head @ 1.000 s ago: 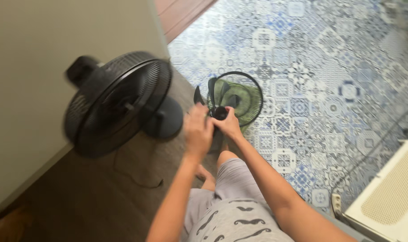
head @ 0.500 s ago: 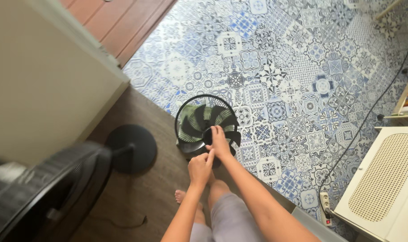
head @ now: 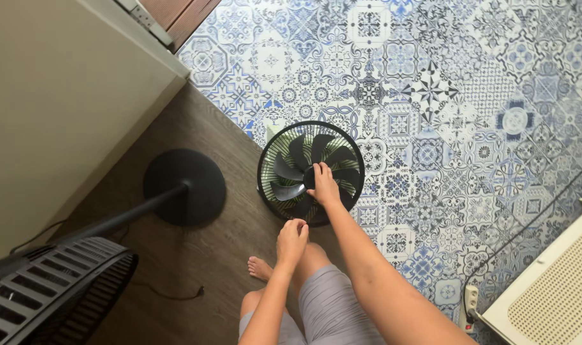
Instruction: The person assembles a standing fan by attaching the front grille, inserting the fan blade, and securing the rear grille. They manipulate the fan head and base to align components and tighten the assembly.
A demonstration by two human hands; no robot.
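Black plastic blades (head: 295,167) lie flat inside a round wire fan guard (head: 310,172) on the floor, where the dark wood boards meet the blue patterned tiles (head: 431,96). My right hand (head: 324,186) rests on the hub in the middle of the blades, its grip closed around the hub with the fingers curled down over it. My left hand (head: 292,241) hangs just below the guard, near its lower rim and not touching it; the fingers are bent together, but I cannot tell if they pinch something small. Left of the guard stands the round black base (head: 184,186) of a standing fan, and its pole leans away toward the fan head (head: 48,287), well apart from the guard. My bare foot (head: 260,268) is below the guard.
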